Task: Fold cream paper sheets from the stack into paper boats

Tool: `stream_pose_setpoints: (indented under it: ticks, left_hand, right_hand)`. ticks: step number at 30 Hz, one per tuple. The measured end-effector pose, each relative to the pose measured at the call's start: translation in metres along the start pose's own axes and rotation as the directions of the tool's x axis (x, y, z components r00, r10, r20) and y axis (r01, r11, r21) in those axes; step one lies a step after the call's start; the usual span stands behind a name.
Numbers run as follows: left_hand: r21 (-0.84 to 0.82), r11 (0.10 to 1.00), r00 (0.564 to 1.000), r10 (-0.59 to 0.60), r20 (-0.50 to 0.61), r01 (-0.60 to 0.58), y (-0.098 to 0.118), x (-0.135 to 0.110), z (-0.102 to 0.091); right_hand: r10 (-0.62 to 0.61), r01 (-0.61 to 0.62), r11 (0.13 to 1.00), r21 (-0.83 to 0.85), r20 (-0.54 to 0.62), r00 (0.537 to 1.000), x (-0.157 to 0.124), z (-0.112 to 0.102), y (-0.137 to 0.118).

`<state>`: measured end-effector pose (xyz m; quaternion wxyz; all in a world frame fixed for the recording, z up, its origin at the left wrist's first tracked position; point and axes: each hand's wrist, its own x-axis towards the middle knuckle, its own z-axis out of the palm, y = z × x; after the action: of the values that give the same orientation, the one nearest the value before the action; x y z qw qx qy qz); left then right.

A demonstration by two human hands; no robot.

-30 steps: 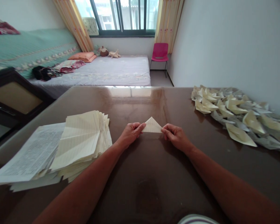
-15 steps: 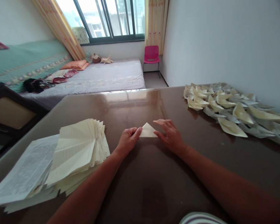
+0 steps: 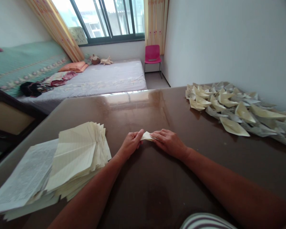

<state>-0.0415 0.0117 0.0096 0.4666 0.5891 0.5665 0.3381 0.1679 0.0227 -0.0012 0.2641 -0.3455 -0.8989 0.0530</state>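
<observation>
A small cream folded paper (image 3: 147, 136) is held between my two hands, just above the brown table. My left hand (image 3: 131, 142) pinches its left corner between thumb and fingers. On the other side, my right hand (image 3: 168, 142) has its fingers closed together over the right corner, hiding that end. Only the middle of the paper and its low peak show. To the left lies a stack of cream lined sheets (image 3: 72, 149) with a crease in the top sheet. At the right are many folded paper boats (image 3: 233, 126) in a heap.
The glossy brown table (image 3: 133, 111) reaches to a bed (image 3: 119, 76) beyond. Printed white sheets (image 3: 28, 175) lie partly under the cream stack. A pink chair (image 3: 153, 54) stands by the far wall, and a dark wooden chair (image 3: 11, 121) is at the left.
My right hand has come down and its spread fingers have closed on the paper's right corner. The triangle now shows lower and narrower. The left hand keeps its pinch.
</observation>
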Motion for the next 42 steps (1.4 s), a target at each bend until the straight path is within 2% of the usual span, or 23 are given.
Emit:
stream_pose_setpoints:
  ticks: [4,8,11,16,20,23,29,32,34,39,42]
  left_hand:
    - [0.162,0.984,0.995,0.085,-0.043,-0.077,0.003,-0.002,0.000]
    - [0.301,0.939,0.978,0.196,-0.075,-0.165,0.010,-0.009,0.005]
    - [0.438,0.884,0.965,0.237,-0.114,-0.166,0.013,-0.015,0.015]
    - [0.442,0.869,0.960,0.273,-0.058,-0.221,0.015,-0.023,0.029]
    - [0.588,0.774,0.935,0.347,-0.079,-0.237,0.014,-0.023,0.032]
    - [0.633,0.740,0.937,0.345,-0.065,-0.228,0.013,-0.021,0.032]
    - [0.701,0.664,0.938,0.347,0.019,-0.260,0.016,-0.025,0.035]
    - [0.739,0.628,0.948,0.317,0.044,-0.244,0.018,-0.026,0.034]
    - [0.719,0.651,0.950,0.310,0.042,-0.244,0.016,-0.023,0.032]
    - [0.568,0.781,0.948,0.317,-0.002,-0.260,0.010,-0.015,0.026]
    - [0.545,0.806,0.951,0.306,-0.049,-0.231,0.010,-0.015,0.025]
  right_hand:
    - [0.028,-0.027,0.999,-0.044,0.013,1.000,0.000,0.000,-0.002]
    - [0.104,-0.102,0.994,0.030,-0.043,0.994,0.001,-0.001,-0.005]
    - [0.124,-0.114,0.987,0.116,-0.078,0.989,0.001,-0.001,-0.010]
    - [0.187,-0.149,0.949,0.279,-0.115,0.976,0.001,0.001,-0.016]
    - [0.165,-0.126,0.938,0.322,-0.095,0.982,0.001,0.004,-0.018]
    - [0.170,-0.138,0.933,0.333,-0.067,0.983,0.000,0.005,-0.020]
    - [0.347,-0.336,0.904,0.263,0.006,0.938,-0.002,0.009,-0.017]
    - [0.355,-0.353,0.913,0.206,0.025,0.934,-0.002,0.009,-0.014]
    - [0.339,-0.339,0.919,0.200,0.036,0.940,-0.002,0.007,-0.013]
    - [0.330,-0.333,0.917,0.219,0.051,0.943,-0.001,0.002,-0.013]
    - [0.347,-0.346,0.907,0.242,0.042,0.937,0.000,0.001,-0.014]
